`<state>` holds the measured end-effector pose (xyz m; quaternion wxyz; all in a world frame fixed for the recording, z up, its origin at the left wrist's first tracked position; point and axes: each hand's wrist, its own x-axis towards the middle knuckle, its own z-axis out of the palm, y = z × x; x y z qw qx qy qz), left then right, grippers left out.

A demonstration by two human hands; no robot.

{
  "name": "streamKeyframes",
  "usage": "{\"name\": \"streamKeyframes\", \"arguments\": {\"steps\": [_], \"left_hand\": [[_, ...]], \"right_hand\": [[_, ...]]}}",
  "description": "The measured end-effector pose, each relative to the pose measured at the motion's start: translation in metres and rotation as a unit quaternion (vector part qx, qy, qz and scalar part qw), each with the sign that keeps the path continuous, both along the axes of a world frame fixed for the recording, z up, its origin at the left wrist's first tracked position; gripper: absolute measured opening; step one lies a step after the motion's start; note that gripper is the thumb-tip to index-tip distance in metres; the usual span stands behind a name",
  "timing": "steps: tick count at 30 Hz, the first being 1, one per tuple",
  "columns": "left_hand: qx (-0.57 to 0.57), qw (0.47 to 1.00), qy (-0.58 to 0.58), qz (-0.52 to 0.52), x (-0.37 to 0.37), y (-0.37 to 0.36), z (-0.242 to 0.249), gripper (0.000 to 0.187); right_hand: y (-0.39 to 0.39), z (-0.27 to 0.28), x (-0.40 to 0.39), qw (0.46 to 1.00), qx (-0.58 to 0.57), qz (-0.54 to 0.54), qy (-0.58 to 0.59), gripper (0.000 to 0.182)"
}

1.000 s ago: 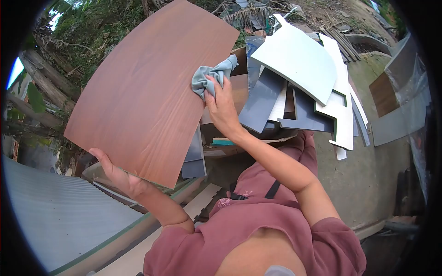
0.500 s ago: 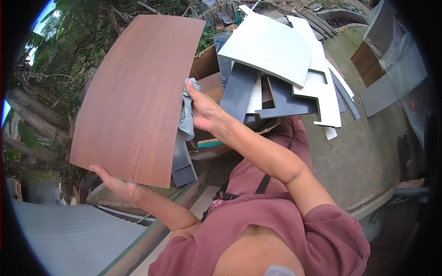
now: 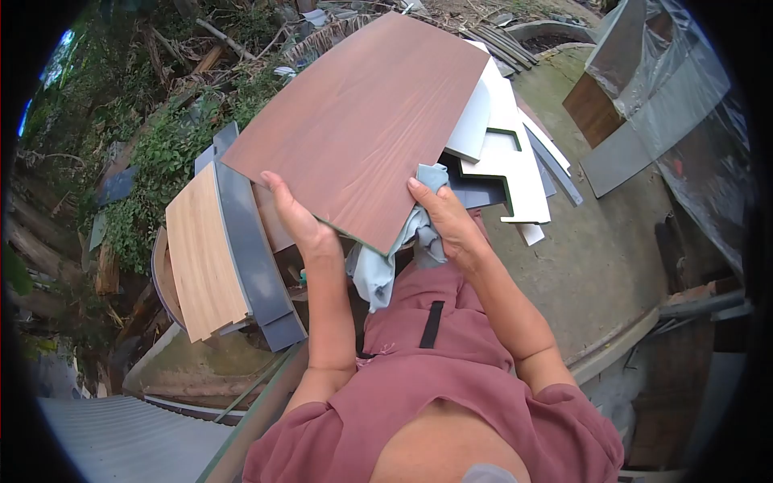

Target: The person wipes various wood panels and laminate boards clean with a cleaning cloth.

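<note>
A reddish-brown wood-grain board (image 3: 362, 113) is held up in front of me, tilted, its far end over the stacked panels. My left hand (image 3: 298, 217) grips its near left edge, thumb on the upper face and the other fingers hidden beneath. At the near right edge, my right hand (image 3: 448, 217) is closed on the board with a light blue cloth (image 3: 374, 278) bunched between palm and board. The cloth hangs below the board's near corner. Under the far right part of the board lie white cut panels (image 3: 503, 153).
To the left, a light wood panel (image 3: 205, 262) and a dark grey panel (image 3: 258, 258) lean together over a round-rimmed container. Plastic sheeting (image 3: 684, 137) covers boards at the right, on the concrete floor (image 3: 580, 266). Corrugated sheet (image 3: 129, 439) lies at lower left; plants grow behind.
The board has swung to the right and now overlaps the white panels. Both hands have moved with it, and more of the cloth hangs below. The light wood panel at left has come into view.
</note>
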<state>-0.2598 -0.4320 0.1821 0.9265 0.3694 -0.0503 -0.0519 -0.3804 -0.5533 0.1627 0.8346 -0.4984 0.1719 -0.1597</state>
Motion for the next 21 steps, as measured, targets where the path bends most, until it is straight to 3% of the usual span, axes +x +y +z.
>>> {"name": "streamKeyframes", "arguments": {"steps": [3,6,7,8,9,10,11,12,14,16,19,21], "left_hand": [[-0.066,0.996,0.033,-0.043,0.011,-0.054,-0.037,0.058],[-0.026,0.999,0.026,-0.025,-0.002,-0.092,-0.054,0.057],[-0.016,0.997,0.03,-0.073,-0.005,-0.1,-0.061,0.057],[-0.004,0.992,0.036,-0.12,-0.008,-0.105,-0.069,0.057],[-0.004,0.993,0.041,-0.114,-0.01,-0.109,-0.076,0.057],[0.002,0.987,0.064,-0.148,-0.012,-0.112,-0.083,0.057],[0.007,0.979,0.088,-0.182,-0.012,-0.114,-0.087,0.056],[0.006,0.976,0.06,-0.21,-0.012,-0.116,-0.09,0.057],[0.015,0.967,0.052,-0.247,-0.016,-0.118,-0.085,0.059],[0.016,0.952,0.042,-0.304,-0.018,-0.117,-0.084,0.063],[0.013,0.954,0.064,-0.293,-0.024,-0.116,-0.088,0.064],[-0.012,0.955,0.09,-0.282,-0.024,-0.115,-0.088,0.061]], "right_hand": [[-0.059,-0.02,0.013,0.997,0.004,-0.068,-0.023,0.024],[-0.111,-0.042,0.009,0.987,-0.085,-0.13,0.048,0.033],[-0.13,-0.04,0.001,0.932,-0.289,-0.129,0.176,0.039],[-0.144,-0.04,-0.008,0.821,-0.475,-0.116,0.295,0.045],[-0.15,-0.033,-0.019,0.786,-0.513,-0.135,0.316,0.052],[-0.16,-0.033,-0.032,0.799,-0.5,-0.145,0.3,0.049],[-0.158,-0.015,-0.048,0.848,-0.427,-0.155,0.275,0.042],[-0.162,-0.011,-0.063,0.872,-0.413,-0.192,0.178,0.032],[-0.156,0.016,-0.094,0.913,-0.304,-0.238,0.133,0.026],[-0.159,0.017,-0.111,0.92,-0.196,-0.335,0.051,0.026],[-0.16,0.001,-0.109,0.953,-0.137,-0.268,0.016,0.032],[-0.165,-0.039,-0.087,0.944,-0.177,-0.271,0.063,0.035]]}}
